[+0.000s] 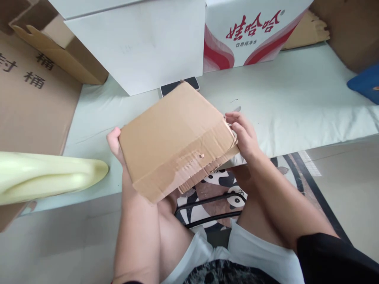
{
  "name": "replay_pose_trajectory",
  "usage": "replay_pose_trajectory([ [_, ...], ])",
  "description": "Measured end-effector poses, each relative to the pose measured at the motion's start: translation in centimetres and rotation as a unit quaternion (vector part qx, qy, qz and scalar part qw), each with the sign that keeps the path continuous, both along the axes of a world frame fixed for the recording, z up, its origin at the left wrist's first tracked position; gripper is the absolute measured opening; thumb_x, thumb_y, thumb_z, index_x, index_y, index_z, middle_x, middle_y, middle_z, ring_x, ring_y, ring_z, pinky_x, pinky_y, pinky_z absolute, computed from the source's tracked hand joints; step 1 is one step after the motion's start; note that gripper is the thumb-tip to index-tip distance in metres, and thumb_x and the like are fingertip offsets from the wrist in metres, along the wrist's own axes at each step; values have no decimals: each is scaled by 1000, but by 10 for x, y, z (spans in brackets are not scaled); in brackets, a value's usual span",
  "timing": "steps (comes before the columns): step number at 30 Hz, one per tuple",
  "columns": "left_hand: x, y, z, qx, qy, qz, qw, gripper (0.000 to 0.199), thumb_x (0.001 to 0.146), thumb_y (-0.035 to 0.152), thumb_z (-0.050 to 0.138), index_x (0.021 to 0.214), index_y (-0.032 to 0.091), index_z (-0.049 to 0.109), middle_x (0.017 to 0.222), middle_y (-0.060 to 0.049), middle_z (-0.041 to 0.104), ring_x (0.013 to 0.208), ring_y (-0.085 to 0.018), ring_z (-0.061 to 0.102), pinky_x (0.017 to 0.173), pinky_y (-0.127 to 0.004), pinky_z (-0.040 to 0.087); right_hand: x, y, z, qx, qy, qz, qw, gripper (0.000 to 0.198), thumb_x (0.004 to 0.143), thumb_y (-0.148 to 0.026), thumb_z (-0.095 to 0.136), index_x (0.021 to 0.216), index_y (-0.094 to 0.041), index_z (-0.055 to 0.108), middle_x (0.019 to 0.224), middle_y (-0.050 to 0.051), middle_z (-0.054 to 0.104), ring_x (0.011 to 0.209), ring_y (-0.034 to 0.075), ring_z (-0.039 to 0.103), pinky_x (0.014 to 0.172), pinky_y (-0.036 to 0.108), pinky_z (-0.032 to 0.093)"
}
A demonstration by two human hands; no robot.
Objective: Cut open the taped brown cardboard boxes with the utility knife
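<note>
Between my two hands a brown cardboard box (174,126) is held tilted above the front edge of the covered table. Clear tape and torn paper run along its near side, and a flap there hangs loose. My left hand (115,144) grips the box's left corner, with most of its fingers hidden underneath. At the right end my right hand (244,134) has its fingers bent against the worn edge; what the fingertips press on is partly hidden. Just behind the box lies a dark flat device with a white rim (192,83), partly covered by it.
A white carton (148,43) and a white carton with red lettering (251,35) stand at the back. Large brown cartons (32,106) are on the left. A pale yellow smooth object (53,177) juts in from the left. Something blue (365,83) sits at the right edge.
</note>
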State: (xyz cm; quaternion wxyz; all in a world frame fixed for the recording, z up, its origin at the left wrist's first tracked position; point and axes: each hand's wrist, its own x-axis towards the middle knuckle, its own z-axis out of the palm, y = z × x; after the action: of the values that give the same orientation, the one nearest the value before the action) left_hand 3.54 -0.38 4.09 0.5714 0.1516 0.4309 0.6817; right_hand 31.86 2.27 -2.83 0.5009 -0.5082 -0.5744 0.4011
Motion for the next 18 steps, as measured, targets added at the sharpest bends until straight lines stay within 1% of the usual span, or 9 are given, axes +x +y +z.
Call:
replay_pose_trajectory([
  [2, 0, -1, 1, 5, 13, 18, 1000, 37, 92, 52, 48, 73, 20, 49, 71, 0, 58, 59, -15, 59, 53, -28, 50, 0, -3, 2, 34, -23, 23, 999, 48, 92, -64, 58, 122, -27, 65, 129, 9, 74, 126, 32, 67, 107, 56, 53],
  [4, 2, -1, 2, -3, 24, 27, 999, 37, 93, 51, 45, 72, 20, 49, 70, 0, 59, 57, -15, 58, 51, -27, 46, 1, -4, 2, 56, -33, 42, 997, 52, 94, -68, 55, 123, -27, 65, 131, 10, 74, 127, 33, 67, 105, 56, 54],
  [6, 3, 2, 3, -11, 24, 32, 999, 40, 93, 53, 38, 74, 20, 52, 72, -2, 62, 59, -17, 58, 54, -30, 48, 0, -4, 2, 72, -58, 72, 993, 55, 94, -68, 55, 129, -26, 64, 136, 12, 72, 128, 34, 67, 105, 57, 55],
  [8, 5, 7, 2, -3, 22, 32, 999, 44, 94, 52, 32, 78, 19, 56, 77, -5, 65, 64, -20, 60, 60, -33, 51, -1, -4, 1, 88, -111, 95, 985, 63, 91, -66, 62, 139, -25, 58, 143, 14, 67, 131, 36, 65, 108, 59, 54],
  [10, 8, 13, -1, 10, 28, 43, 999, 43, 95, 48, 32, 81, 17, 58, 78, -7, 67, 69, -21, 62, 65, -33, 51, -5, -3, -1, 96, -174, 82, 977, 76, 85, -62, 71, 146, -22, 51, 148, 19, 63, 134, 40, 62, 110, 63, 52],
  [12, 11, 16, -4, 10, 31, 47, 998, 43, 95, 46, 35, 83, 14, 62, 77, -9, 69, 72, -21, 64, 68, -33, 51, -9, -2, -2, 85, -211, 34, 973, 81, 81, -60, 75, 145, -18, 50, 145, 23, 62, 133, 44, 61, 108, 67, 51],
  [14, 15, 17, -5, 1, 27, 39, 999, 44, 96, 45, 36, 84, 13, 64, 77, -9, 70, 73, -21, 64, 69, -32, 50, -11, -1, -4, 72, -218, -22, 973, 76, 81, -61, 76, 139, -18, 54, 135, 23, 65, 125, 44, 63, 101, 69, 53],
  [15, 17, 17, -4, -5, 27, 32, 999, 45, 96, 45, 36, 84, 13, 64, 77, -9, 70, 73, -21, 65, 69, -32, 50, -11, 0, -4, 70, -210, -48, 974, 69, 81, -61, 75, 134, -19, 57, 130, 22, 67, 120, 42, 65, 98, 67, 55],
  [18, 20, 15, 1, -38, 27, 31, 998, 43, 98, 45, 36, 80, 15, 61, 75, -7, 69, 69, -20, 64, 66, -32, 48, -8, 3, -4, 60, -140, -95, 984, 39, 92, -55, 66, 116, -24, 63, 116, 14, 72, 107, 33, 69, 94, 59, 57],
])
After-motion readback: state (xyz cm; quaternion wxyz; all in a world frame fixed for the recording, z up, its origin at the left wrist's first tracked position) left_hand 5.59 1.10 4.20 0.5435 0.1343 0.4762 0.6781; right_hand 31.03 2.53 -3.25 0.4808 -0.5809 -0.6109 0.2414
